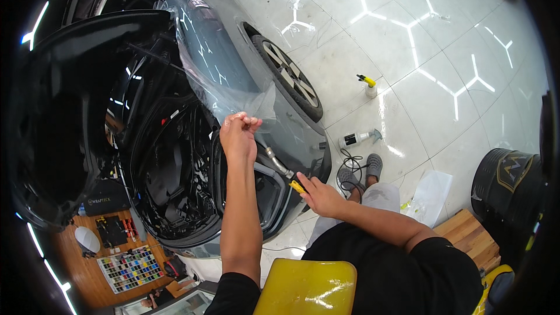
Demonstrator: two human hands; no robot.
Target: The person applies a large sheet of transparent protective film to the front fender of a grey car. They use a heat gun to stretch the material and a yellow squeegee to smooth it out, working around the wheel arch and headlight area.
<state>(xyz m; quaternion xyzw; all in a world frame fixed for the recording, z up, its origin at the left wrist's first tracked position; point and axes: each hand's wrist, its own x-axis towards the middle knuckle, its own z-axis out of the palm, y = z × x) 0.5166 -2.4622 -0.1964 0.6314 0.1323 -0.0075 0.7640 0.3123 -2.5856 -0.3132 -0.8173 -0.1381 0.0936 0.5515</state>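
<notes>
My left hand (240, 133) is raised over the front corner of a grey car, its wet fingers curled together at the edge of a clear film (261, 104). This loose film stretches from the fingers along the front fender (217, 52) and looks wrinkled at its border. My right hand (319, 197) grips a yellow-and-black hand tool with a bent metal nozzle (279, 161). The nozzle points up toward the film, just right of my left wrist and above the headlight area (267, 193). The palm side of the right hand is hidden.
The raised black hood (55, 99) and open front compartment (169, 163) lie left. Near the wheel (289, 76) stand one upright spray bottle (371, 90) and one lying bottle (354, 139). A black cable (350, 166) coils by my feet; a black drum (504, 184) stands right.
</notes>
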